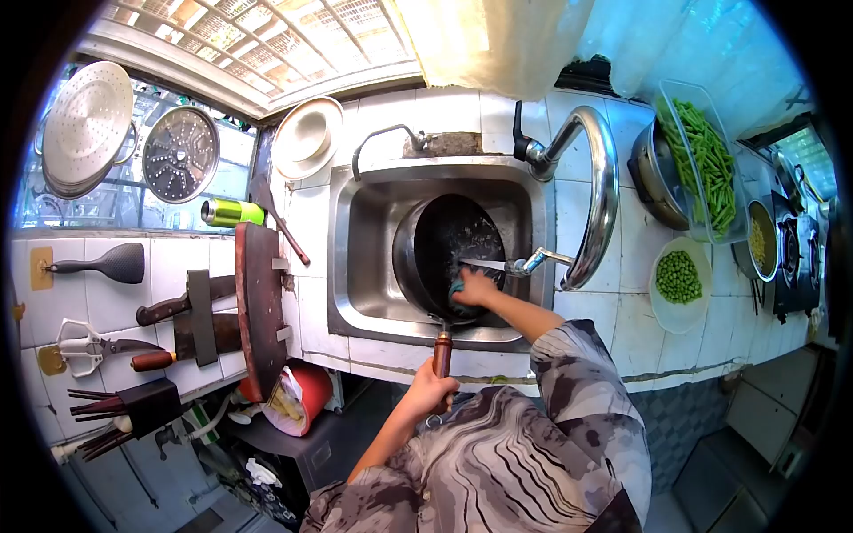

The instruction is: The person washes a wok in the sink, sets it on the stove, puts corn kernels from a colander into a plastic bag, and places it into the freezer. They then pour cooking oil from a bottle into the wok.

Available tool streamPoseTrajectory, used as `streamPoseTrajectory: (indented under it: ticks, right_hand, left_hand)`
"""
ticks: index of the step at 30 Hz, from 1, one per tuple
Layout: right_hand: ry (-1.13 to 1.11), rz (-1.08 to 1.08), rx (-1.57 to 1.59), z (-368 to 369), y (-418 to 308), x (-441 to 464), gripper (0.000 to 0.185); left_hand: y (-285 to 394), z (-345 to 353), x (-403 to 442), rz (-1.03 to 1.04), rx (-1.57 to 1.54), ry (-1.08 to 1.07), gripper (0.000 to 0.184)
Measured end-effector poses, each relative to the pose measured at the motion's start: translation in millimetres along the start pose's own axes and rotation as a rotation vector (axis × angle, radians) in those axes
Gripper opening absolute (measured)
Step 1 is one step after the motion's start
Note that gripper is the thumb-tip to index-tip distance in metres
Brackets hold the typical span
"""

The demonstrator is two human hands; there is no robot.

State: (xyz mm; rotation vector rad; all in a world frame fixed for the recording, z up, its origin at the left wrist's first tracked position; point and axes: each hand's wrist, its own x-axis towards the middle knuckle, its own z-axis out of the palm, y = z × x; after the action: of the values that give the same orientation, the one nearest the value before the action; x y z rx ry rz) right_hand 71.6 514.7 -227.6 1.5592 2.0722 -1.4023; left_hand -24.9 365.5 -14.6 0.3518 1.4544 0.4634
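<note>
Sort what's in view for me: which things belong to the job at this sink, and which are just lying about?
In the job:
dark pan, wooden handle in the left hand
teal scrubber at the right hand
sink
curved tap

Lying about:
green beans
peas
green can
chopping board
scissors

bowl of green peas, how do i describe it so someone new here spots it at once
Start at the stainless steel sink and go right, past the curved chrome tap, onto the white tiled counter. The pale round bowl holds small round green peas, unlike the clear plastic container beyond it, with long green pods.
</note>
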Motion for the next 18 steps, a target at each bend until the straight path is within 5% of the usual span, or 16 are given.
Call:
streamPoseTrajectory:
  ticks: [4,6,7,10,15,18]
  right_hand:
    - [-0.211,-0.082,0.154,22,-31,-1,0.054]
    - [-0.253,-0.243,0.672,26,-46,3,0.047]
    - [-0.252,-0.242,0.674,23,-51,0,0.047]
    - [0.333,-0.475,0.324,18,-59,2,0.042]
    - [0.612,-0.119,0.291,-3,-46,56,0.044]
    - [0.508,0.064,0.180,-23,-34,60,0.037]
  left_hand:
    - [-3,0,5,-0.004,0.005,0.012,0.035]
    - [-3,1,4,0.005,0.033,0.004,0.035]
    - [-3,1,2,0.014,0.057,0.001,0.035]
    - [-1,-1,-3,0.033,0.083,0.002,0.037]
    - [-3,-1,-5,0.039,0.082,0.044,0.037]
    - [-2,-2,-4,0.044,0.064,0.040,0.037]
